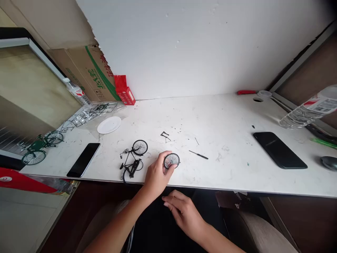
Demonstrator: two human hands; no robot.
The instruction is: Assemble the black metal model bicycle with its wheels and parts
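Observation:
My left hand pinches a small black-rimmed spoked wheel just over the front part of the white table. Below the table edge, over my lap, my right hand has its fingers drawn together; whatever may be between them is hidden. To the left of the wheel lies a black model bicycle with one spoked wheel on it. Small black and silver frame parts rest behind my left hand. A thin screwdriver with a black handle lies to the right, near a tiny silver piece.
A phone and a green model bicycle are at left. Behind them are a white plate, loose part sprues and a red box. At right lie a black phone and a tilted bottle.

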